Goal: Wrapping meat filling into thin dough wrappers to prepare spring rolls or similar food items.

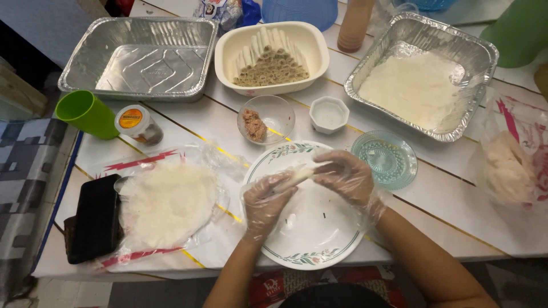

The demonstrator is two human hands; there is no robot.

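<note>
Two gloved hands, left hand (264, 201) and right hand (345, 175), clamp fingers on a pale roll (295, 177) above the plate (319, 242), wrappers (168, 202) at nine o'clock.

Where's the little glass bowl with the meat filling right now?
The glass bowl sits mid-table just above the flowered plate, between the white dish of rolls and the small white cup.

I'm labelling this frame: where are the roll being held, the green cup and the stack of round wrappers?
Roll (294, 177), head view, its middle.
Green cup (87, 114), head view, its side.
Stack of round wrappers (168, 202), head view, top sheet.
</note>
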